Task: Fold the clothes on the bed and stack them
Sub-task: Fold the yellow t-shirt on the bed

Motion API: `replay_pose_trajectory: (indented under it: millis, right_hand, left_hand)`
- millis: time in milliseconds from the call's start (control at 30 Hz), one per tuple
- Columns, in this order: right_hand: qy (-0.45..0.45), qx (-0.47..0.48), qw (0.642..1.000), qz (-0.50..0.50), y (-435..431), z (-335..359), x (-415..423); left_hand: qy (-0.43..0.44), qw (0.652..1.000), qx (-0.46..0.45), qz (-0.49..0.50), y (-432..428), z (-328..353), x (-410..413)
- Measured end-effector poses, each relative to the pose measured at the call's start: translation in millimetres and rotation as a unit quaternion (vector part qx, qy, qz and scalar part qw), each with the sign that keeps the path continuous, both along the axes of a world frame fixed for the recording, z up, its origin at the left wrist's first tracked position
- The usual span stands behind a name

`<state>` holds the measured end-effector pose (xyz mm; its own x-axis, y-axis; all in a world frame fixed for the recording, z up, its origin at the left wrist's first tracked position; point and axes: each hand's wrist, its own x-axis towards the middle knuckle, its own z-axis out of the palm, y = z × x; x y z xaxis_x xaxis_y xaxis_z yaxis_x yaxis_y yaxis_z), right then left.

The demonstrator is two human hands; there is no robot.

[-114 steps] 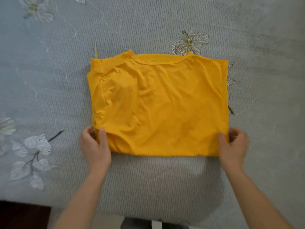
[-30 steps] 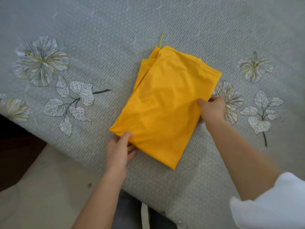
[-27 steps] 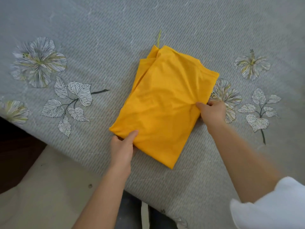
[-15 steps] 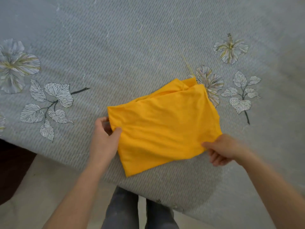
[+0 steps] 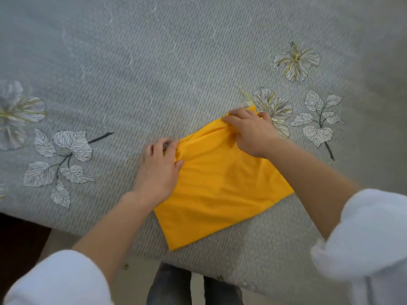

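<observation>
A folded yellow garment (image 5: 222, 194) lies flat on the grey bedspread (image 5: 154, 62), close to the near edge of the bed and a little right of the middle. It forms a rough rectangle set at a slant, with one corner pointing toward the near edge and the opposite end reaching far and to the right.

The left hand (image 5: 159, 168) sits at the garment's far-left corner. Its fingers are curled and the thumb lies on top of the cloth, so the fabric is gathered into small creases between them. The right hand (image 5: 248, 130) is at the far-right corner, palm down, with fingers bent over the far edge and gripping the layers there. A ridge of cloth runs between the two hands.

A thin yellow strip (image 5: 246, 95) sticks out onto the bedspread just beyond the right hand. A printed flower (image 5: 273, 108) lies partly under that corner, touching the garment's far end; another flower (image 5: 295, 60) is farther off to the right, and a leaf sprig (image 5: 63, 155) is printed well to the left.

Both forearms are bare below white sleeves – left (image 5: 57, 280) and right (image 5: 363, 234). At the near edge, dark trouser legs (image 5: 169, 287) stand on a pale floor (image 5: 136, 280).
</observation>
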<state>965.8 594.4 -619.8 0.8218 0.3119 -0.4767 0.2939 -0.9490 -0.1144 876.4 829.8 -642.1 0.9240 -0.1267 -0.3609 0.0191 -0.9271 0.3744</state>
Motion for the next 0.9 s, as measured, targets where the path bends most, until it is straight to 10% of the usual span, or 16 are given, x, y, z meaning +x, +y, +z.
replay_pose_trajectory:
  millis: [400, 900]
  right_hand:
    - [-0.011, -0.085, 0.996, 0.037, -17, 24, -25]
    - [-0.094, 0.073, 0.943, -0.31, -105, 181, -238]
  left_hand:
    - [0.092, 0.984, -0.147, 0.044, 4, 34, 10]
    - [0.01, 0.972, -0.127, -0.199, -64, 203, -49]
